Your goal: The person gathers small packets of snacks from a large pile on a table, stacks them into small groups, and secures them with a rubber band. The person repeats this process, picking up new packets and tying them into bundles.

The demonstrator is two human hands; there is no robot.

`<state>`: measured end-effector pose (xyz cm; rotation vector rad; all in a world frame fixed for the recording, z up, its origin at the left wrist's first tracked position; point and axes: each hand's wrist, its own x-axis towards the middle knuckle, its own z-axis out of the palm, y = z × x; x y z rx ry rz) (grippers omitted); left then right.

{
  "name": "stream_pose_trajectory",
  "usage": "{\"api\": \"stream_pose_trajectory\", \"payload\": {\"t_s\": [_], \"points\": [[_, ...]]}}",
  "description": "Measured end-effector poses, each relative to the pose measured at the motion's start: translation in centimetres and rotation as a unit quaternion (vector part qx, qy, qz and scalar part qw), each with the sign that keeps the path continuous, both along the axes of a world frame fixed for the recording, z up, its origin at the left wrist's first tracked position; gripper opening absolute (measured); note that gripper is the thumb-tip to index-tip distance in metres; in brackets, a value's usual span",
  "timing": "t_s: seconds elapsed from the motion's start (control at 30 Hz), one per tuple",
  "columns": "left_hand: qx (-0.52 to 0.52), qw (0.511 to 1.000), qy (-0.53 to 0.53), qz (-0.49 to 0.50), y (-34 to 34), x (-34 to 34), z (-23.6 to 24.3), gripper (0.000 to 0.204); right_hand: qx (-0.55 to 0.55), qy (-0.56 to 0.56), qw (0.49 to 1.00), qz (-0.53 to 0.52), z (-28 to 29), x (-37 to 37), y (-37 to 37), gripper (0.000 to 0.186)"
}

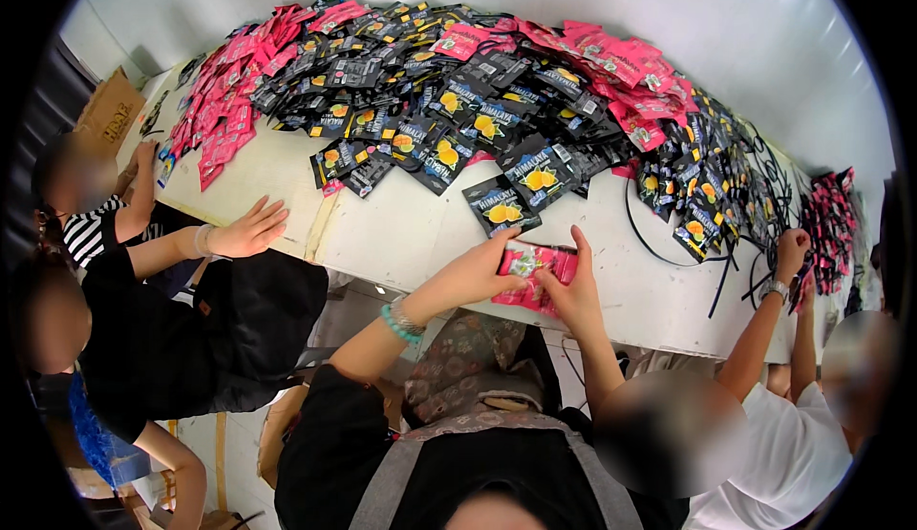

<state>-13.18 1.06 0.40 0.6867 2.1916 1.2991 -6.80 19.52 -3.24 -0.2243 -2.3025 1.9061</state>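
My left hand (475, 275) and my right hand (576, 293) hold a small shiny pink packet (521, 293) between them, just over the table's front edge. Its printed side faces up. Both thumbs press on it, with the fingers around its sides and partly hidden underneath; whether it is one packet or a few together, I cannot tell. Just beyond my fingertips lies a black packet with a yellow fruit picture (501, 207). Another black packet (538, 173) overlaps it from behind, at the front of the big pile.
A long white table (392, 234) carries a wide heap of black packets (382, 76) and pink packets (611, 57). Black straps (764, 172) tangle at the right. Co-workers sit on both sides; one co-worker's hand (250, 228) rests on the table at left. A cardboard box (110, 115) stands far left.
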Motion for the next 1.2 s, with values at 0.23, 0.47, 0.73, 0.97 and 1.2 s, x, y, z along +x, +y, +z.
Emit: {"api": "stream_pose_trajectory", "payload": {"t_s": [0.23,0.47,0.73,0.97,1.2], "points": [[-0.18,0.852,0.411,0.269,-3.3,-8.1,-1.3,0.056,0.165,0.003,0.986,-0.031,-0.8,-1.7,1.0,0.068],[-0.104,0.802,0.514,0.286,-9.6,-14.9,1.6,0.009,0.379,0.082,0.911,-0.137,-0.4,-2.5,-0.9,0.064],[-0.028,0.875,0.483,0.014,-5.2,-5.9,19.9,0.011,0.257,0.448,0.855,-0.038,12.4,-5.4,-5.1,0.071],[-0.102,0.864,0.491,0.037,-8.1,1.1,22.5,0.026,0.303,0.484,0.818,0.067,18.4,-1.1,-4.8,0.011],[0.3,0.896,0.263,0.194,-9.3,-0.1,24.1,0.024,0.355,0.423,0.833,0.033,15.5,4.4,-2.6,0.019]]}}
